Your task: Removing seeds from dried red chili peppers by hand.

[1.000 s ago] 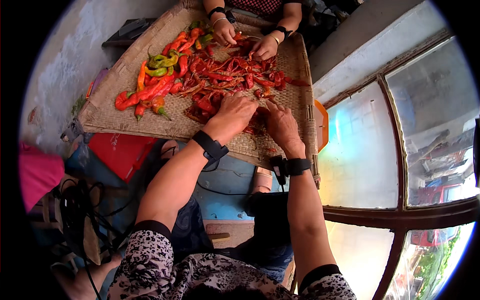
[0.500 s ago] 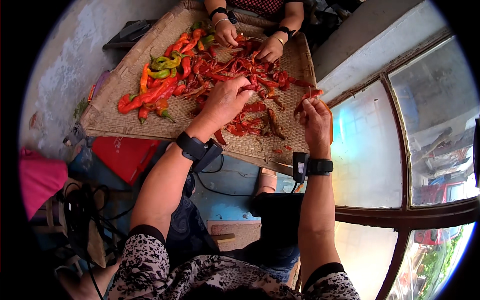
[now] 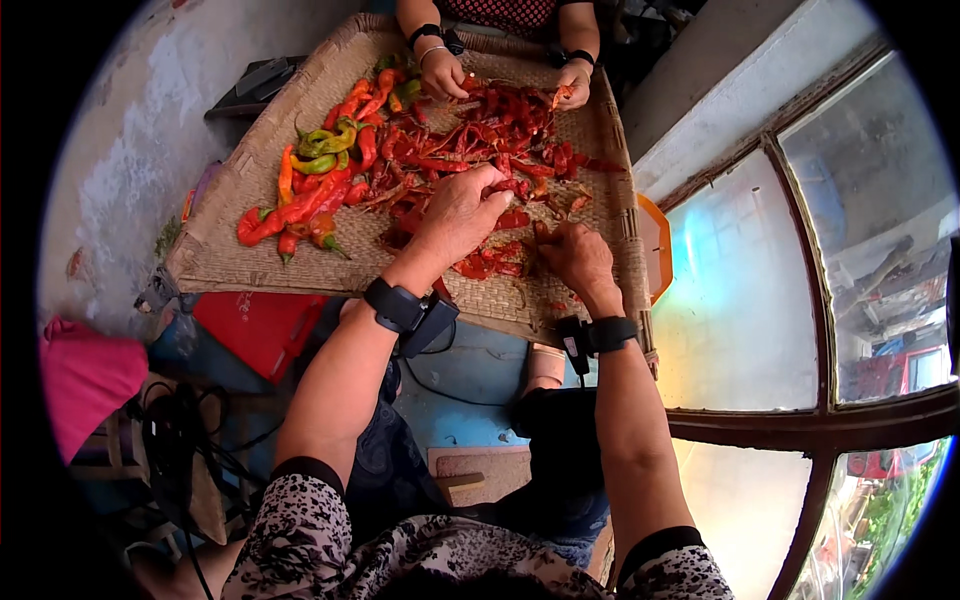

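A large woven tray (image 3: 215, 255) carries the peppers in front of me. Over its middle, the thumb and fingers of my left hand (image 3: 455, 222) are pinched at a red chili pepper (image 3: 517, 187). My right hand (image 3: 585, 262) is low over the right part of the tray, its fingers closed at a shrivelled brownish-red chili pepper (image 3: 541, 234); the hand partly covers it. Dried red peppers (image 3: 440, 140) lie heaped beyond and around my left hand. Fresh red peppers (image 3: 290, 212) and green peppers (image 3: 325, 143) are grouped at the left.
Across the tray, another person's hands (image 3: 443, 73) hold small pepper pieces. An orange-rimmed container (image 3: 655, 248) stands past the tray's right edge, beside the window (image 3: 745, 300). A red flat item (image 3: 260, 325) and black cables (image 3: 180, 430) are below at the left.
My right hand has come down and left from the tray's right edge, and the red pepper it held is gone from its fingers. The other person's right hand has lifted a pepper piece rightward.
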Demonstrator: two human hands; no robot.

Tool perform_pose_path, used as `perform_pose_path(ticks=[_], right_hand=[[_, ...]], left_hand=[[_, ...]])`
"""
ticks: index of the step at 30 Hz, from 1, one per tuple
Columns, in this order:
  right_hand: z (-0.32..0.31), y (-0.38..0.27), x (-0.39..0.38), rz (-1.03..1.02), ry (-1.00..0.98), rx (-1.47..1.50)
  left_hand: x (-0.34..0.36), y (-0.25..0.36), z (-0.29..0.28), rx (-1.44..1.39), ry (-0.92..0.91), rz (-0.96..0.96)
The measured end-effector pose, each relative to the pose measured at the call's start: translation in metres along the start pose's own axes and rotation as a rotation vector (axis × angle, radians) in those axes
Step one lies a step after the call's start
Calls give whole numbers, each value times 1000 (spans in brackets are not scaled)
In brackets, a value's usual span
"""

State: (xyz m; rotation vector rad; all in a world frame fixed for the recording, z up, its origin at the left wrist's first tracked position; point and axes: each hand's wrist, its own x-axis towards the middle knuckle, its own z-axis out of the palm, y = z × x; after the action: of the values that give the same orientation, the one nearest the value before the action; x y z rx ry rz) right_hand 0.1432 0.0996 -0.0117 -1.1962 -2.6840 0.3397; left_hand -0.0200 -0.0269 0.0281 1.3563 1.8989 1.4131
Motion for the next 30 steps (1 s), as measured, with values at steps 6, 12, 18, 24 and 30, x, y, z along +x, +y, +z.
perform_pose_path(ticks=[6, 12, 18, 24, 30], right_hand=[[14, 12, 8, 72, -74, 47], [-7, -10, -3, 59, -102, 106], [5, 8, 4, -27, 51, 127], [16, -5, 6, -69, -39, 197], [4, 8, 0, -99, -158, 461]], left_hand=[[-3, 7, 0, -10, 17, 43], [-5, 8, -6, 15, 12, 20], [0, 11, 0, 50, 26, 48], [-7, 1, -10, 145, 75, 78], [-2, -6, 20, 243, 101, 219]])
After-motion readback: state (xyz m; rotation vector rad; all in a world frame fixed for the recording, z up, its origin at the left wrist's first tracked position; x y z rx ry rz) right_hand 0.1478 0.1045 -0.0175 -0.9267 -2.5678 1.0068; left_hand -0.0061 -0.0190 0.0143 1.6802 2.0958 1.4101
